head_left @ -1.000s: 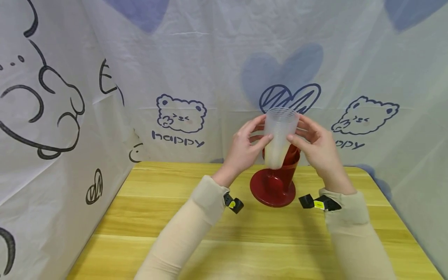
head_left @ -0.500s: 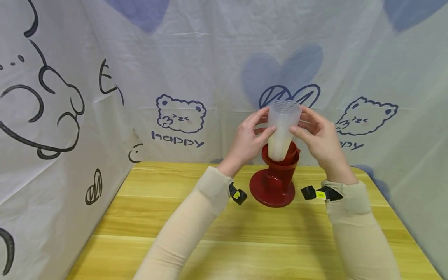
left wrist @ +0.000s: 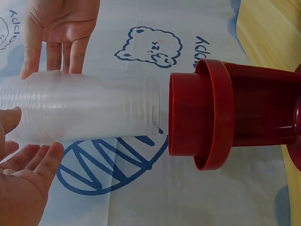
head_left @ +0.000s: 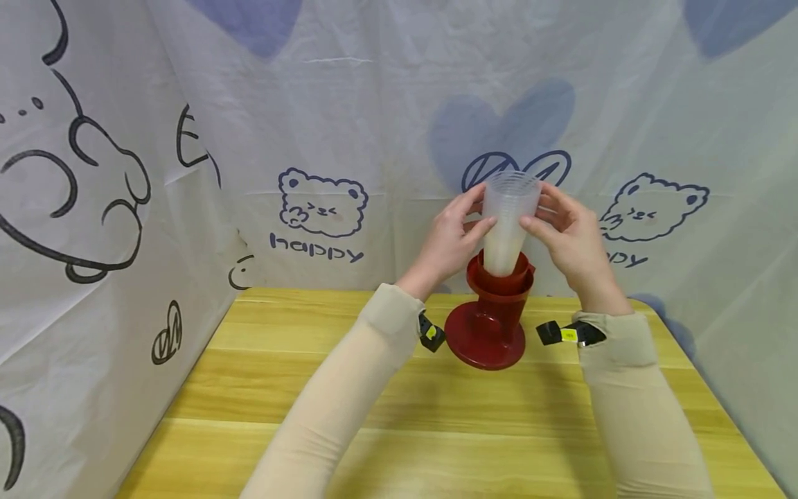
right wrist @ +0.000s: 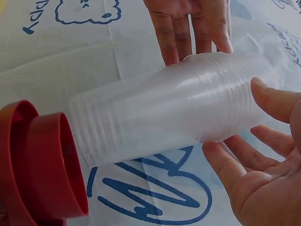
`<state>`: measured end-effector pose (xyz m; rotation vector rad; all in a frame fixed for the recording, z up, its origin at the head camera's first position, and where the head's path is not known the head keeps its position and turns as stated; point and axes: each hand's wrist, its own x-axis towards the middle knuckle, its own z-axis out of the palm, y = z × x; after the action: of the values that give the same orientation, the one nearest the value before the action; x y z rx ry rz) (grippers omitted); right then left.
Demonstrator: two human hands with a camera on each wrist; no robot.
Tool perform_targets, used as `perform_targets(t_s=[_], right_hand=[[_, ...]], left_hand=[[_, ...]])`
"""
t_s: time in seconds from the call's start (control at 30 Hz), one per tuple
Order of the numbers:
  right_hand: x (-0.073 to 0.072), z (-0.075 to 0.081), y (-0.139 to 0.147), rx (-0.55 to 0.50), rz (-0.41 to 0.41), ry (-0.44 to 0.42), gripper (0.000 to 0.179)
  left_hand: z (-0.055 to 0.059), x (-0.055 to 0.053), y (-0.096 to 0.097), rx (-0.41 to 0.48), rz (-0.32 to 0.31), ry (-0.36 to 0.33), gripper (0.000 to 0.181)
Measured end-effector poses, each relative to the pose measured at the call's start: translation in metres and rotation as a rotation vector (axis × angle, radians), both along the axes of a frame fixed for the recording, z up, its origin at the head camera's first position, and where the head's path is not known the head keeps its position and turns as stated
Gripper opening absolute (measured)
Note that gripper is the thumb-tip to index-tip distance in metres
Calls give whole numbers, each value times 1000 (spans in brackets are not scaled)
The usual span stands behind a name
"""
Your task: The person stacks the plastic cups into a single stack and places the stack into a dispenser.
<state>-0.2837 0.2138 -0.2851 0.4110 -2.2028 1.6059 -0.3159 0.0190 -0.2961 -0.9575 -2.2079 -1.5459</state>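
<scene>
Both hands hold a stack of clear plastic cups [head_left: 510, 215] between them, upright with the rims at the top. My left hand [head_left: 451, 235] grips its left side near the rims, thumb in front and fingers behind. From the right, my right hand [head_left: 570, 242] grips it the same way. Directly below is a red cup holder [head_left: 499, 305], a tube with a collar on a round base. In the left wrist view the bottom of the cup stack [left wrist: 113, 106] is just short of the open mouth of the red holder [left wrist: 188, 113], in line with it.
The red holder stands on a wood-grain table [head_left: 299, 388] near its back edge. A white cloth [head_left: 399, 104] with blue hearts and bear drawings hangs close behind, and another patterned cloth side [head_left: 93, 277] closes off the left. Black straps with cameras sit at both wrists.
Both hands have raised the cup stack and shifted it slightly right. Its bottom, earlier in front of the red holder's tube, is now over the mouth. The holder has not moved.
</scene>
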Motion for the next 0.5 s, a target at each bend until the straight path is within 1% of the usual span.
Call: perform_targets(t_s=[0.1,0.2,0.3,0.4,0.5], right_hand=[[-3,-2,1,-9,-11,7,61],[-8,-5,2,-24,-11,10,60],[-11,-10,4,-31,-9,9,59],[-13,-14,5,-38,-10,-1,59],[-13,-15,7,-45,-16,-5,59]], left_hand=[[1,-3,3,25,-4,-7,58],[0,-7,6,37,2,-35,59],[-3,-11,9,49,-9,-65,59],[-8,-14,11,56,-29,-81,61],[-12,-15,11,45,-49,-87,66]])
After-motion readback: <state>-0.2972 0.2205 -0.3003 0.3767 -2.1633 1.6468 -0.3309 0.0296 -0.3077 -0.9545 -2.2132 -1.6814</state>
